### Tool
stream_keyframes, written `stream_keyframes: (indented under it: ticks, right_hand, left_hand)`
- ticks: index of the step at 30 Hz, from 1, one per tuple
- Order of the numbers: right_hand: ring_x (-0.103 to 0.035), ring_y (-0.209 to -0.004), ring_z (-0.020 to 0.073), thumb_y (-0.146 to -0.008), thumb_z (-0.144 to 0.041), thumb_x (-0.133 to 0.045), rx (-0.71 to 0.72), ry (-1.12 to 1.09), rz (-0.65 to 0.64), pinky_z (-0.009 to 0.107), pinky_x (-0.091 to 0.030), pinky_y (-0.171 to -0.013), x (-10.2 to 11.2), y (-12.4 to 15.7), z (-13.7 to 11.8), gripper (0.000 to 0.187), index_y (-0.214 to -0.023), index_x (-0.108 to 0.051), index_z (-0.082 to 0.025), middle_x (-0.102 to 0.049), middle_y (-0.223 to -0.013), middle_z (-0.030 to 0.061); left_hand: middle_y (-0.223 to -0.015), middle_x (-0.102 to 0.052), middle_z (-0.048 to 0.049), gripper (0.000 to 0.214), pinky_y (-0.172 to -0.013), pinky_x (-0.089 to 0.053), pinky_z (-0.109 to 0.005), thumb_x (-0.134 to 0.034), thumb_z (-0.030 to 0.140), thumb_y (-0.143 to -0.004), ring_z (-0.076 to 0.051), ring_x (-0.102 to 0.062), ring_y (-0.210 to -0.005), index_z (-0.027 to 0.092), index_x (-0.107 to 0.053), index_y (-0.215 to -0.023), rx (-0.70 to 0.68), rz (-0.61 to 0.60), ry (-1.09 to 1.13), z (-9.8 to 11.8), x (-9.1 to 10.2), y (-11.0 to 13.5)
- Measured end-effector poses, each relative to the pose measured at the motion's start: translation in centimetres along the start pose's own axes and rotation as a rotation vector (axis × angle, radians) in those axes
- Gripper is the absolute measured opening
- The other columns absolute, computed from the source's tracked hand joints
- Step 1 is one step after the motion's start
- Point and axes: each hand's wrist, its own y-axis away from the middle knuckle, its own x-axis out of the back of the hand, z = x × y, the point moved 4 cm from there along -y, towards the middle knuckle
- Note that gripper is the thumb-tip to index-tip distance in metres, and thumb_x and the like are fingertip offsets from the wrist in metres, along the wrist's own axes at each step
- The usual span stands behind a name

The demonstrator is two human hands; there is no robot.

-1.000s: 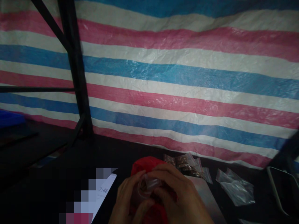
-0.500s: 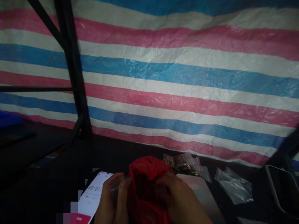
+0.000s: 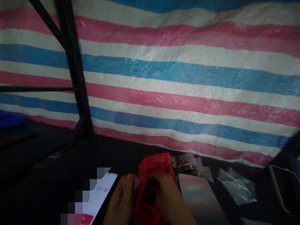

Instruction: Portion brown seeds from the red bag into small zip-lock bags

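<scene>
A red plastic bag [image 3: 154,164] stands open at the bottom middle, with dark contents that I cannot make out clearly. My right hand [image 3: 170,197] reaches into its mouth, and the fingertips are hidden inside. To the bag's left, my left hand [image 3: 122,197] pinches a small clear plastic bag [image 3: 135,182] between thumb and fingers, close against the red side. Behind the red bag lie small zip bags [image 3: 185,161] filled with brown pieces.
A flat metallic plate [image 3: 199,193] lies right of the red bag, with unfilled clear zip bags [image 3: 237,186] beyond it. At the far right is a dark-screened phone [image 3: 284,187]; a phone with a timer [image 3: 103,190] lies left. A striped tarp [image 3: 182,90] hangs behind a black frame post [image 3: 76,72].
My right hand has gone deeper into the red bag and shifted left. The bag's rim has risen on the right. My left hand has moved slightly right with the clear bag.
</scene>
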Motion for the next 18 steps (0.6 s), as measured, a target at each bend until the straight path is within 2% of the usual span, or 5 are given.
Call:
stream_keyframes:
  ticks: [3,8,11,14,18]
  right_hand:
    - [-0.075,-0.112,0.0263,-0.071,0.007,-0.049,-0.004,-0.052,-0.018,0.036,-0.056,-0.098,-0.2,0.3,0.3,0.06,-0.111,-0.081,-0.023,-0.081,-0.115,0.0082]
    - [-0.074,-0.115,0.0256,-0.072,0.003,-0.054,-0.059,-0.172,-0.018,0.037,-0.056,-0.1,-0.6,0.6,1.9,0.056,-0.115,-0.08,-0.022,-0.08,-0.118,0.0074]
    - [-0.077,-0.105,0.024,-0.074,-0.001,-0.056,-0.105,-0.345,-0.049,0.036,-0.058,-0.095,0.0,0.3,1.7,0.051,-0.115,-0.079,-0.02,-0.081,-0.11,0.0069]
    - [-0.079,-0.098,0.0237,-0.074,-0.004,-0.058,-0.096,-0.532,-0.076,0.034,-0.06,-0.089,1.3,-0.1,0.1,0.045,-0.111,-0.079,-0.018,-0.083,-0.105,0.0073]
    - [-0.078,-0.107,0.0251,-0.083,-0.019,-0.069,-0.017,-0.709,-0.103,0.037,-0.058,-0.098,2.8,-0.1,-2.4,0.027,-0.107,-0.078,-0.022,-0.083,-0.113,0.0071]
  left_hand:
    - [-0.116,-0.083,-0.0094,0.063,-0.086,-0.068,-0.045,-0.037,0.073,-0.101,-0.032,-0.08,-0.108,0.024,-0.075,-0.112,0.0,0.051,0.038,-0.3,0.2,-0.2]
    - [-0.101,-0.081,-0.0079,0.062,-0.08,-0.067,-0.044,-0.046,0.077,-0.095,-0.03,-0.079,-0.093,0.023,-0.074,-0.104,0.004,0.072,0.16,-0.1,-0.2,-0.5]
    - [-0.101,-0.079,-0.0079,0.062,-0.081,-0.066,-0.043,-0.06,0.079,-0.086,-0.03,-0.077,-0.093,0.022,-0.072,-0.108,-0.124,0.129,0.196,0.3,-0.1,-0.7]
    - [-0.11,-0.078,-0.0093,0.059,-0.089,-0.064,-0.047,-0.076,0.069,-0.078,-0.032,-0.076,-0.099,0.022,-0.073,-0.114,-0.285,0.203,0.151,1.0,0.4,-0.5]
    - [-0.116,-0.079,-0.0065,0.042,-0.102,-0.058,-0.051,-0.077,0.049,-0.079,-0.033,-0.074,-0.108,0.028,-0.076,-0.115,-0.4,0.173,0.041,1.5,0.2,-0.1]
